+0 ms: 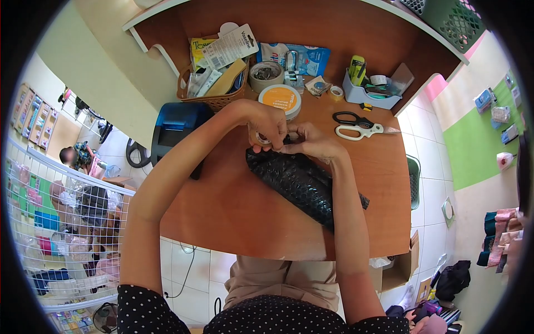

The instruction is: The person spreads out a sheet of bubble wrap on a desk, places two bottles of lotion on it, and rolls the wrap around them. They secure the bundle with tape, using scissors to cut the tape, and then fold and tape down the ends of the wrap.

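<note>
A long parcel wrapped in black bubble wrap [300,181] lies slanted on the wooden desk [233,211]. My left hand [268,123] holds a roll of clear tape [261,138] at the parcel's far end. My right hand [312,142] pinches the same end of the parcel, fingertips touching those of the left hand. Both forearms reach over the desk, the right one crossing above the parcel.
Scissors [356,125] lie to the right of my hands. Behind them stand an orange-lidded round tin [280,99], a wicker basket [214,83] of packets, a tape-filled cup [266,75] and a grey organiser tray [371,92]. A blue label printer [178,128] sits at the left. A person sits far left beyond a wire rack.
</note>
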A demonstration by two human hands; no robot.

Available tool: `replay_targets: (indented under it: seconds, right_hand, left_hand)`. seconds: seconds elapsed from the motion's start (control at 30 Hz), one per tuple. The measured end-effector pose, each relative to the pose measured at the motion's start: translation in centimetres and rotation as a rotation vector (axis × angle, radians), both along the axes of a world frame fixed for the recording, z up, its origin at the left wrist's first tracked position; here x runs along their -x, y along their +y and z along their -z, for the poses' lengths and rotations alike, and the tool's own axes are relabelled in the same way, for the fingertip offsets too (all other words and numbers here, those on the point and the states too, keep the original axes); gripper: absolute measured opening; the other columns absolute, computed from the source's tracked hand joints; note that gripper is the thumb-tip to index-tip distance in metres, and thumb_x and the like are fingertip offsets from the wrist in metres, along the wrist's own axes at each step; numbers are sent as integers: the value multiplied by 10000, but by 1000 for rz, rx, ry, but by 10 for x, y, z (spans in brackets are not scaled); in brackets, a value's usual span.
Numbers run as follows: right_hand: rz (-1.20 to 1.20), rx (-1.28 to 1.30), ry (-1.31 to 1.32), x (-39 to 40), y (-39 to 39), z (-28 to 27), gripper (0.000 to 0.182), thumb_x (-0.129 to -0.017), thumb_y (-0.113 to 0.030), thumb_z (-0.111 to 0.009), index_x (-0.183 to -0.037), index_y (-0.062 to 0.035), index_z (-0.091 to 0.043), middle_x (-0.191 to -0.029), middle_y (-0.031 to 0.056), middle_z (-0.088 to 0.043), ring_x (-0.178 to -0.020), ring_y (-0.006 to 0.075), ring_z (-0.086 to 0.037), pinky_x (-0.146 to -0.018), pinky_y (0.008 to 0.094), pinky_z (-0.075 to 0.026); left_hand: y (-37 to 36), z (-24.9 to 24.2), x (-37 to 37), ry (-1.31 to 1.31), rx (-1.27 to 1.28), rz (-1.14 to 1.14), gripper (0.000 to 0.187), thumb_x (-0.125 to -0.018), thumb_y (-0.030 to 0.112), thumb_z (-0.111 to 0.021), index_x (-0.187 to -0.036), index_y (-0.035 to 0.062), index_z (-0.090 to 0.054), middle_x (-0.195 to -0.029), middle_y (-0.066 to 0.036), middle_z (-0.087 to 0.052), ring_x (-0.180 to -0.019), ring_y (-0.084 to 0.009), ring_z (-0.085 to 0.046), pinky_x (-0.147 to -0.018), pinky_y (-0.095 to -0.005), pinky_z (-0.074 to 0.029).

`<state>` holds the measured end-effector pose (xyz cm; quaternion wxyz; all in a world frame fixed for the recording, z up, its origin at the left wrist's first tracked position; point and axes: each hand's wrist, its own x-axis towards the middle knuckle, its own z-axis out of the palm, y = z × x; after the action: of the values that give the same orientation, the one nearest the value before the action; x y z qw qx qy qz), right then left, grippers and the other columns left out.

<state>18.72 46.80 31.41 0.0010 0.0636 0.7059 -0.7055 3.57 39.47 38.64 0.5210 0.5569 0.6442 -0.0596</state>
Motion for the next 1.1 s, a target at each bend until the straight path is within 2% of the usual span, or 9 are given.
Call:
replay_targets:
  seconds: [0.1,0.17,0.37,0.6,0.7,0.77,0.87,1.0,1.1]
  right_hand:
    - [-15,27,44,0,0,-1,369,-776,14,-611,-1137,33,-538,-1037,71,-615,-950,122,-572,-842,228,-439]
    - [90,146,-107,0,-1,-7,367,-782,-1,-613,-1140,30,-537,-1030,57,-610,-946,113,-563,-840,223,-434]
    - [-15,90,23,-1,-2,-2,402,-759,-5,-640,-1147,18,-536,-1022,49,-609,-938,103,-560,-838,224,-435]
    - [21,14,37,1,-5,-1,395,-713,6,-683,-1091,2,-568,-952,33,-624,-902,96,-566,-815,220,-438]
    - [62,-75,-11,1,-5,-4,373,-701,15,-692,-1056,-12,-584,-915,17,-621,-886,87,-555,-794,210,-430]
    - [57,-140,-37,3,-4,-3,375,-669,12,-697,-1027,-1,-584,-968,51,-611,-925,121,-557,-825,241,-434]
    - [34,-36,18,3,-2,5,352,-697,31,-690,-1029,-29,-589,-942,10,-606,-897,84,-542,-813,216,-418]
    - [20,0,55,1,-2,7,346,-701,29,-690,-1027,-29,-588,-981,14,-598,-907,85,-542,-832,218,-415]
    - [20,9,98,0,-3,6,353,-705,38,-686,-1036,-28,-582,-1007,15,-595,-922,92,-543,-843,228,-419]
  left_hand:
    - [-1,0,1,4,2,-5,146,-725,175,-656,-753,38,-616,-664,-41,-612,-536,-144,-627,-485,-248,-519]
    - [-2,1,2,0,-8,-9,146,-730,174,-655,-749,36,-610,-662,-43,-610,-533,-142,-625,-479,-249,-516]
    - [-4,3,5,-52,-18,-25,143,-730,172,-654,-741,38,-605,-655,-50,-606,-520,-136,-617,-466,-249,-511]
    - [-9,10,15,-179,-26,-81,118,-747,129,-640,-753,18,-600,-613,-51,-585,-480,-141,-600,-418,-227,-475]
    - [-12,13,27,-200,-56,-109,177,-746,200,-656,-747,29,-610,-650,-48,-608,-523,-127,-614,-454,-230,-493]
    - [-15,13,31,-209,-48,-147,199,-754,224,-664,-761,30,-619,-666,-44,-613,-542,-125,-616,-467,-226,-487]
    - [-19,10,31,-219,-43,-195,224,-745,256,-682,-783,42,-631,-678,-41,-617,-554,-123,-613,-487,-230,-486]
    - [-25,9,34,-179,-119,-222,249,-730,283,-695,-811,53,-641,-681,-32,-618,-555,-114,-606,-499,-222,-483]
    - [-30,12,36,-145,-173,-341,270,-709,300,-713,-816,60,-646,-681,-26,-618,-557,-106,-602,-502,-208,-477]
